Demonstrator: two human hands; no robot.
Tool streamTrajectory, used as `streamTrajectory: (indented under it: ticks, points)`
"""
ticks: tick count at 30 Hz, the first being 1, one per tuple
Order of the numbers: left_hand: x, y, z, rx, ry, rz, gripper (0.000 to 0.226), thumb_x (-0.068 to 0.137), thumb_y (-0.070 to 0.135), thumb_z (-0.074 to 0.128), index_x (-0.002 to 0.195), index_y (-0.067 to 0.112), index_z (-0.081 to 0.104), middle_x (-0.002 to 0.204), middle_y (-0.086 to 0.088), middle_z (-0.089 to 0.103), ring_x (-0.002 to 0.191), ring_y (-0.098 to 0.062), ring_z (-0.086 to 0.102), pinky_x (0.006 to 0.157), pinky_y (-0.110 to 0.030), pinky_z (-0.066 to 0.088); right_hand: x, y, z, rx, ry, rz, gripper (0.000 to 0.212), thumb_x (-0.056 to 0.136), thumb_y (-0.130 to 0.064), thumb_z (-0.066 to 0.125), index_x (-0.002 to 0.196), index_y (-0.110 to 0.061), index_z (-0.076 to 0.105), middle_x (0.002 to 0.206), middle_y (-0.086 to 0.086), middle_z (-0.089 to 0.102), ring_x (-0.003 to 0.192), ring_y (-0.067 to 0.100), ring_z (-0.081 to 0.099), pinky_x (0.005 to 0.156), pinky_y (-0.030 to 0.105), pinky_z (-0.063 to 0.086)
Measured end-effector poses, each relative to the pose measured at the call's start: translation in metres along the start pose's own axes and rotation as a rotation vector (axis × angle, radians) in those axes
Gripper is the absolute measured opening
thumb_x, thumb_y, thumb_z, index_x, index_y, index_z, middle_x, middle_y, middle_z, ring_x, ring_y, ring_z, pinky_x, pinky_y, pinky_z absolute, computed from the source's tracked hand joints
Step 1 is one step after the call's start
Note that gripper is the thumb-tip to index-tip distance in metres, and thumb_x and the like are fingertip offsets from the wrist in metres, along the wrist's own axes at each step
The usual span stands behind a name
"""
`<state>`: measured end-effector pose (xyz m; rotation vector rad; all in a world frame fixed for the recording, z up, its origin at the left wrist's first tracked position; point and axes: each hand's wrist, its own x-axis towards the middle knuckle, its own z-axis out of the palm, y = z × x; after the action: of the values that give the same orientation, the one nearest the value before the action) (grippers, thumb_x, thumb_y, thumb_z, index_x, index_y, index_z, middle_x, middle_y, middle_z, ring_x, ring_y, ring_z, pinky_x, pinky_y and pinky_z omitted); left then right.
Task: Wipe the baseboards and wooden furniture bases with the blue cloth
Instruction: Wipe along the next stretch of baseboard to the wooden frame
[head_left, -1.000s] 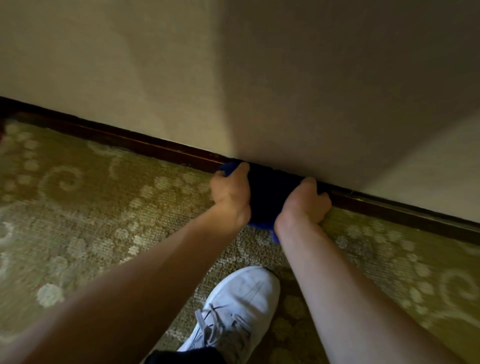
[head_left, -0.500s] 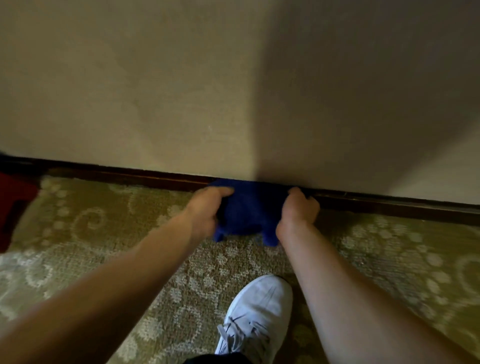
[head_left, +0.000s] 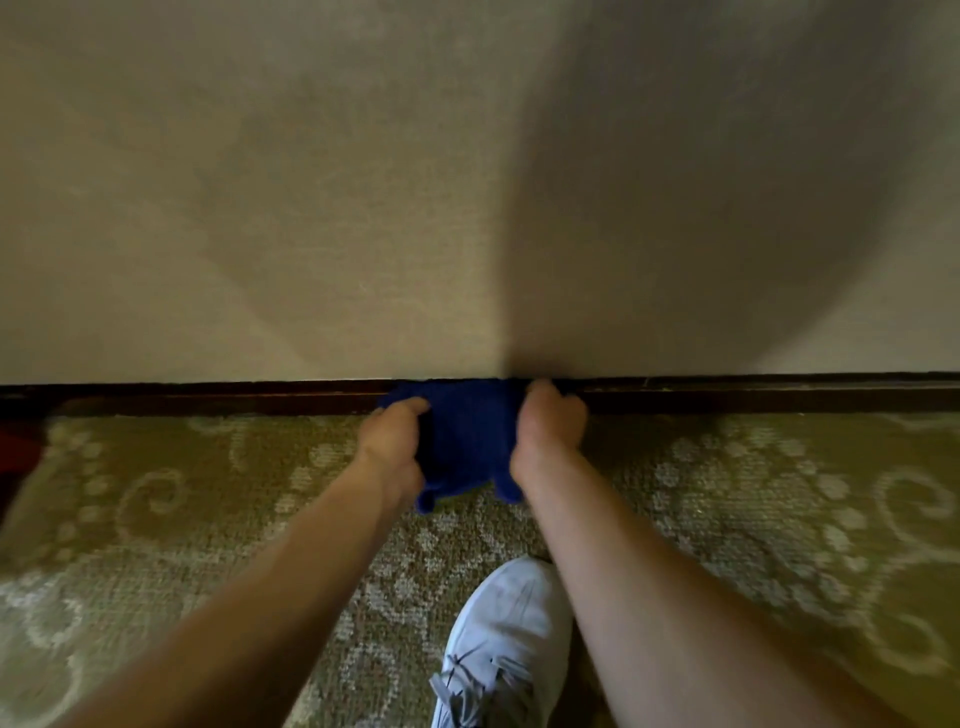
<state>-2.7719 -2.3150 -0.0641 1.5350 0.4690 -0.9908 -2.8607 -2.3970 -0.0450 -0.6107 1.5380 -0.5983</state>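
The blue cloth is bunched against the dark wooden baseboard, which runs along the foot of the beige wall across the whole view. My left hand grips the cloth's left side with curled fingers. My right hand grips its right side, knuckles up against the baseboard. The cloth's lower edge hangs onto the carpet between my wrists. The baseboard behind the cloth is hidden.
A patterned olive carpet covers the floor. My white sneaker stands just below my hands. Something red and dark shows at the far left edge by the baseboard. The beige wall fills the upper half.
The view has swung so the baseboard now lies level across the frame. Both hands keep their grip on the cloth against the baseboard, and a red object has come into view at the left.
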Motion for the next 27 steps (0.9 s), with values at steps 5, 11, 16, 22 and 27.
streamTrajectory:
  ticks: [5,11,16,22,27]
  points:
    - [-0.029,-0.017,0.048,-0.032,-0.016,0.094,0.036,0.094,0.007,0.062,0.130,0.006,0.057,0.118,-0.020,0.069,0.098,-0.035,0.068,0.086,-0.047,0.058,0.012,-0.018,-0.021,-0.013,0.150,-0.012,0.045,0.102,-0.027,0.041,0.144,-0.008,0.039,0.140,0.016,0.051,0.120,0.036,0.055,0.088,0.038,0.045]
    - [-0.012,-0.019,0.029,-0.137,0.223,0.164,0.041,0.096,0.009,0.059,0.137,0.007,0.052,0.121,-0.009,0.061,0.104,-0.029,0.060,0.095,-0.041,0.051,-0.005,0.013,-0.005,-0.388,-0.024,-0.239,0.034,0.102,-0.014,0.040,0.134,-0.002,0.040,0.132,0.022,0.054,0.117,0.038,0.056,0.085,0.036,0.044]
    - [0.002,-0.034,0.041,-0.136,0.142,0.060,0.052,0.086,0.013,0.065,0.137,0.009,0.053,0.126,-0.015,0.065,0.103,-0.032,0.065,0.088,-0.043,0.055,0.017,-0.010,-0.024,-0.075,0.010,-0.073,0.034,0.098,-0.017,0.045,0.131,-0.007,0.048,0.125,0.012,0.058,0.104,0.031,0.058,0.089,0.039,0.048]
    - [0.001,-0.036,0.029,-0.082,0.081,0.110,0.015,0.094,0.006,0.057,0.107,0.007,0.065,0.102,-0.015,0.072,0.097,-0.032,0.069,0.089,-0.046,0.056,0.011,0.007,-0.007,-0.195,0.125,-0.204,0.029,0.103,-0.019,0.036,0.127,-0.004,0.040,0.099,0.007,0.045,0.081,0.025,0.047,0.072,0.034,0.036]
    - [0.021,-0.001,-0.009,-0.338,0.371,0.277,0.034,0.096,0.003,0.047,0.129,0.005,0.057,0.118,-0.011,0.065,0.101,-0.026,0.064,0.091,-0.039,0.053,-0.013,0.026,0.022,-0.161,-0.412,0.089,0.021,0.091,-0.002,0.053,0.112,-0.006,0.052,0.111,0.020,0.062,0.098,0.032,0.063,0.077,0.037,0.049]
